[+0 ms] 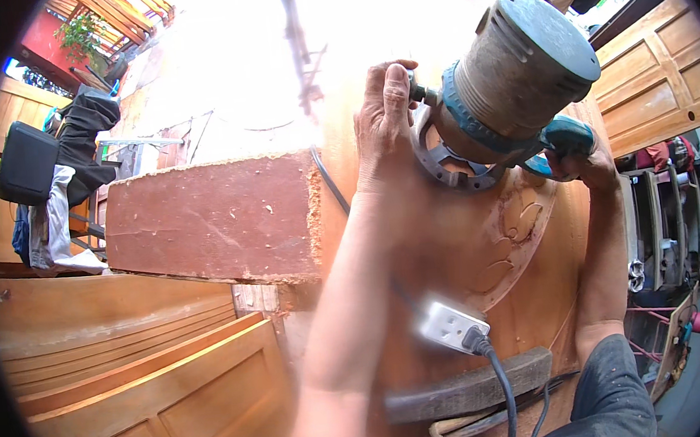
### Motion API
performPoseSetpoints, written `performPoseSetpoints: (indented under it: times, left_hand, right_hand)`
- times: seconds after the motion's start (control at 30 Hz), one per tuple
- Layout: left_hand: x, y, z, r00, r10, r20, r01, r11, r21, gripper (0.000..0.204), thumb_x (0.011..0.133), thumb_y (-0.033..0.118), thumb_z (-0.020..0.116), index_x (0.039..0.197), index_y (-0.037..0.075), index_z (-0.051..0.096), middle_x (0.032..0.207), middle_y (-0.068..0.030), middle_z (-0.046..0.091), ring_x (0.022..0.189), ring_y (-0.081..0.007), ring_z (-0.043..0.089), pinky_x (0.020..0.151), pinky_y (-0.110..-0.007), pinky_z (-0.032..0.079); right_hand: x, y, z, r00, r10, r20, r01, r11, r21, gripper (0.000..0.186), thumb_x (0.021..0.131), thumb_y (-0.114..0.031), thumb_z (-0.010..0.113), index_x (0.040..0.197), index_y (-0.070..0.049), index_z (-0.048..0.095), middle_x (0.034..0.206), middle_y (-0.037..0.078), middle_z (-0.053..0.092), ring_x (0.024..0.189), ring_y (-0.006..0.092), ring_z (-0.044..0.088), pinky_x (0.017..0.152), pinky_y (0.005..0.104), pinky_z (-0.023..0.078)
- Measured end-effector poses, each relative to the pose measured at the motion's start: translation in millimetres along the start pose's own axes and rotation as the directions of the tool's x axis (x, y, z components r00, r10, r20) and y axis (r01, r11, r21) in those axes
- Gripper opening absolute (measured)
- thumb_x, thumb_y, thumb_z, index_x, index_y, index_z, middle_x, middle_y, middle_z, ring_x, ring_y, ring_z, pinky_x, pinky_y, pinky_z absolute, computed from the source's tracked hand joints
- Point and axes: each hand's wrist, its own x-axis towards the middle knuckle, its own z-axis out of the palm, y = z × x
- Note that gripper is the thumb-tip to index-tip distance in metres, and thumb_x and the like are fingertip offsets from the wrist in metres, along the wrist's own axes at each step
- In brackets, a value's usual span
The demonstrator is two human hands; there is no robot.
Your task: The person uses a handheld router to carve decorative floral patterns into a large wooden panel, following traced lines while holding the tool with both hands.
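Bridging both hands (381, 128) (gripped by each): router (513, 79)

Harsh light burns the upper middle of my view white; soft haze blurs my left forearm (337, 336) and the socket block (453, 325), while wooden panels (108, 304) bow near the black rim.

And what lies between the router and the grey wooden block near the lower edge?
In the head view, going from the router to the grey wooden block: a curved carving, then a white power socket with a dark plug in it.
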Motion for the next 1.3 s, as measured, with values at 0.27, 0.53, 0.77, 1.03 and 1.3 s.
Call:
performPoseSetpoints:
  times: [0.27,0.53,0.77,1.03,1.3]
  left_hand:
    - [7,-13,3,0.995,-0.103,0.004,0.102,0.984,-0.145,0.033,0.107,0.037,0.046,0.12,0.01,0.061,0.09,-0.0026,0.056,0.073,-0.0094,0.053,0.065,-0.024,0.046]
    - [25,-13,-5,0.991,-0.017,0.13,0.002,0.994,0.113,0.05,0.108,0.045,0.044,0.133,0.003,0.055,0.095,-0.0089,0.066,0.08,-0.0171,0.064,0.073,-0.031,0.053]
    - [26,-26,-1,0.998,0.034,0.049,-0.036,0.999,0.03,0.036,0.109,0.046,0.044,0.086,0.024,0.059,0.066,0.0104,0.043,0.055,-0.003,0.04,0.048,-0.022,0.029]
    - [26,-26,9,1.0,-0.017,0.01,0.016,0.999,0.036,0.034,0.108,0.043,0.043,0.083,0.024,0.057,0.066,0.0106,0.043,0.053,-0.003,0.038,0.047,-0.023,0.026]
    - [25,-28,4,1.0,0.03,0.005,-0.031,0.995,0.091,0.042,0.109,0.053,0.042,0.093,0.02,0.063,0.072,0.0072,0.054,0.061,-0.0039,0.049,0.054,-0.023,0.039]
  right_hand:
    - [4,-14,11,0.989,0.005,0.148,-0.023,0.993,0.12,0.057,0.077,-0.01,0.079,0.131,-0.003,0.063,0.087,0.005,0.064,0.068,0.0119,0.055,0.059,0.0259,0.042]
    - [8,5,6,0.988,-0.151,0.038,0.15,0.988,0.031,0.046,0.083,-0.01,0.07,0.127,0.0,0.061,0.071,0.0,0.054,0.054,0.0075,0.048,0.051,0.0228,0.036]
    - [2,7,15,0.982,-0.186,0.037,0.187,0.982,-0.03,0.045,0.083,-0.01,0.07,0.126,0.0,0.061,0.071,0.0,0.055,0.054,0.0075,0.048,0.051,0.0228,0.037]
    - [-2,8,17,0.982,-0.186,0.037,0.188,0.982,-0.036,0.043,0.083,-0.011,0.07,0.124,0.0,0.062,0.071,0.0,0.055,0.054,0.0074,0.048,0.051,0.0228,0.037]
    - [-3,9,19,0.983,-0.181,0.037,0.182,0.983,-0.026,0.042,0.083,-0.011,0.07,0.123,0.0,0.062,0.071,0.0,0.055,0.054,0.0073,0.048,0.051,0.0228,0.038]
